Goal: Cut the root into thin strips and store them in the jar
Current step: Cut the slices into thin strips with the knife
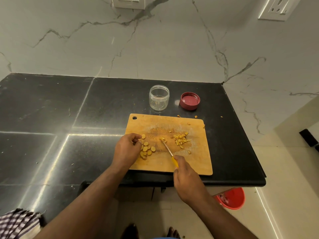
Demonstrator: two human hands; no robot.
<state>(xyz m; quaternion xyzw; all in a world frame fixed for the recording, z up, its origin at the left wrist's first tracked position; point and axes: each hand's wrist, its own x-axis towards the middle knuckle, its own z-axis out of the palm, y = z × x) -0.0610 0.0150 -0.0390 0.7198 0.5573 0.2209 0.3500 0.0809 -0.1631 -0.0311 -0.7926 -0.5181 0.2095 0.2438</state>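
Root partly cut on the cutting board (198, 163), centre of the frame.

Your right hand (187, 182) is clamped on the yellow handle of the knife (170, 152), blade tip among a few strips at board centre. Your left hand (126, 149) has its fingers curled, pinching at the round root slices (147, 149) on the board's left side. The cut strips (180, 139) lie right of the blade. The jar (158, 97) stands open on the counter (51, 118) just above the board, its red lid (189, 100) beside it to the right.
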